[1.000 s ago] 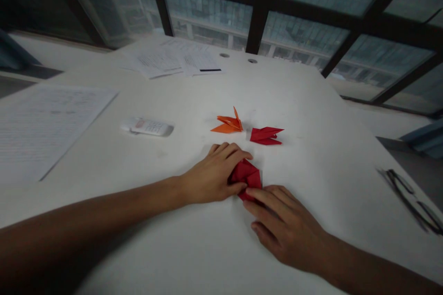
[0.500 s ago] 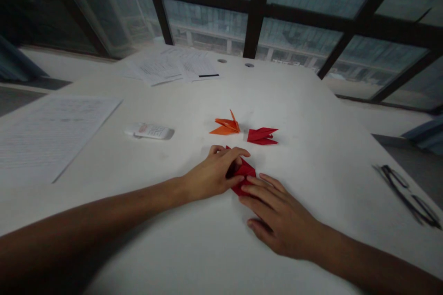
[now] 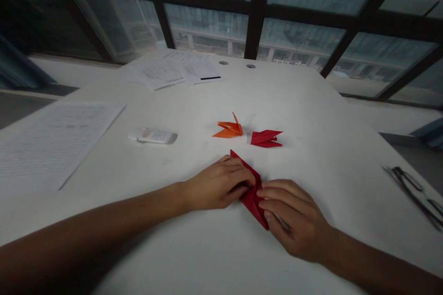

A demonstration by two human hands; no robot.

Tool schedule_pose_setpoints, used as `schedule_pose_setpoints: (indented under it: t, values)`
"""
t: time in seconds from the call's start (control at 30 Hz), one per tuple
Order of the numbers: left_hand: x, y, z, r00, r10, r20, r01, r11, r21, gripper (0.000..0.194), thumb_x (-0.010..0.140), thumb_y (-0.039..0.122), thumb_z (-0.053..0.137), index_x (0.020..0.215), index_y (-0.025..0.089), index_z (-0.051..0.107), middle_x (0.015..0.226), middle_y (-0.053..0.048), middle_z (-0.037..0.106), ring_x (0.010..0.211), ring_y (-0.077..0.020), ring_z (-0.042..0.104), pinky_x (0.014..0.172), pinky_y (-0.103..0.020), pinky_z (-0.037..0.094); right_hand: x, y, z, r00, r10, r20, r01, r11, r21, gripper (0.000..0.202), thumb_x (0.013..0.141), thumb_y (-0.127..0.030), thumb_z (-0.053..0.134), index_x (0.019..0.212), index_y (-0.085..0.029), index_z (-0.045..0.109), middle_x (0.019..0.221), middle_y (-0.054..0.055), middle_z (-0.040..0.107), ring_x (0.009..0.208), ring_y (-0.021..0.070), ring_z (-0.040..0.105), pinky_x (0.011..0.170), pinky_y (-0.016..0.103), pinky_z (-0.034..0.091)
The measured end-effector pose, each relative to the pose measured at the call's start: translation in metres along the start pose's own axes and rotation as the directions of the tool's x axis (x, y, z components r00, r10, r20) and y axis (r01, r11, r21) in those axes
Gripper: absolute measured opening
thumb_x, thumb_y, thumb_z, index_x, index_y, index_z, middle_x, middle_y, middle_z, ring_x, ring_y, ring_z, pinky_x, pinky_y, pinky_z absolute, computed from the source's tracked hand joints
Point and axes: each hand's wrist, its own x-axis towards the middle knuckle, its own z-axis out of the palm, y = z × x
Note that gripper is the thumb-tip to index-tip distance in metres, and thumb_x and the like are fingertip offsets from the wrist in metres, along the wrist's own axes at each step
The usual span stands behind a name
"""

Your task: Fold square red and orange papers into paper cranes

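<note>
A piece of red folded paper (image 3: pixel 255 203) lies slantwise on the white table, its pointed ends showing above and below my fingers. My left hand (image 3: pixel 221 184) is closed on the paper's left side, with bent fingers pressing on its middle. From the right, my right hand (image 3: pixel 297 219) grips the other edge, fingertips on top and thumb near the lower point. Part of the paper is hidden under both hands. Just beyond lie an orange folded paper figure (image 3: pixel 229 129) and a red folded paper figure (image 3: pixel 266 138), both with narrow points.
A white glue bottle (image 3: pixel 154 136) lies to the left. Farther left is a large printed sheet (image 3: pixel 58 143); more printed papers (image 3: pixel 173 71) are at the back. Black-framed glasses (image 3: pixel 415 193) rest near the table's right edge. Dark-framed windows (image 3: pixel 254 14) stand behind.
The red paper shows more of its length now, as a slanted diamond shape. My left fingers have curled down onto it, and my right hand has shifted right to its edge.
</note>
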Motion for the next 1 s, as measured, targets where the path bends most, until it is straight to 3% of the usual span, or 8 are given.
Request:
schedule_pose_setpoints:
  t: [0.2,0.43,0.53,0.77,0.9,1.0]
  values:
    - [0.002,-0.003,0.001,1.000,-0.031,-0.008,0.031,0.999,0.010,0.020,0.097,0.024,0.060,0.117,0.020,0.061,0.116,-0.009,0.069,0.109,-0.0238,0.060,0.102,-0.040,0.046,0.001,0.004,0.005,0.968,0.169,0.184,-0.135,0.974,-0.182,0.040,0.094,-0.021,0.063,0.133,-0.015,0.065,0.136,0.012,0.070,0.127,0.0313,0.061,0.110,0.053,0.051]
    - [0.005,-0.003,-0.007,0.996,0.077,0.053,-0.080,0.995,0.061,0.017,0.102,0.021,0.052,0.109,0.020,0.067,0.112,-0.010,0.069,0.110,-0.0250,0.060,0.106,-0.042,0.045,0.001,-0.002,0.004,0.939,0.265,0.218,-0.203,0.942,-0.268,0.037,0.097,-0.027,0.061,0.133,-0.019,0.067,0.141,0.007,0.069,0.134,0.0312,0.056,0.116,0.055,0.042]
    - [0.002,-0.005,-0.015,0.991,0.104,0.088,-0.109,0.993,0.049,0.017,0.100,0.019,0.054,0.109,0.020,0.068,0.122,-0.012,0.065,0.114,-0.0262,0.057,0.107,-0.042,0.045,0.002,-0.001,0.003,0.931,0.279,0.236,-0.213,0.939,-0.270,0.037,0.097,-0.027,0.061,0.132,-0.020,0.067,0.141,0.006,0.069,0.134,0.0308,0.056,0.118,0.054,0.040]
    - [-0.002,-0.016,-0.033,0.983,0.007,0.181,0.016,0.992,-0.123,0.032,0.092,0.011,0.061,0.119,0.026,0.070,0.132,-0.010,0.059,0.126,-0.0257,0.053,0.114,-0.042,0.042,0.001,0.001,0.003,0.931,0.277,0.237,-0.226,0.949,-0.221,0.036,0.095,-0.026,0.063,0.130,-0.019,0.068,0.140,0.007,0.069,0.132,0.0311,0.056,0.113,0.052,0.046]
    - [-0.001,-0.013,-0.035,0.990,-0.022,0.140,0.053,0.973,-0.224,0.033,0.092,0.024,0.070,0.125,0.028,0.067,0.126,-0.008,0.064,0.118,-0.0241,0.059,0.110,-0.042,0.045,0.001,0.002,0.004,0.941,0.264,0.214,-0.224,0.955,-0.193,0.036,0.094,-0.024,0.064,0.130,-0.020,0.066,0.138,0.008,0.070,0.131,0.0304,0.058,0.112,0.053,0.047]
    - [-0.001,-0.009,-0.028,0.994,-0.096,0.043,0.103,0.971,-0.214,0.056,0.086,0.040,0.079,0.135,0.024,0.059,0.127,-0.011,0.064,0.117,-0.0263,0.060,0.107,-0.043,0.048,0.002,0.004,0.004,0.943,0.259,0.208,-0.225,0.959,-0.175,0.042,0.094,-0.025,0.065,0.135,-0.021,0.062,0.140,0.009,0.068,0.131,0.0302,0.059,0.112,0.054,0.048]
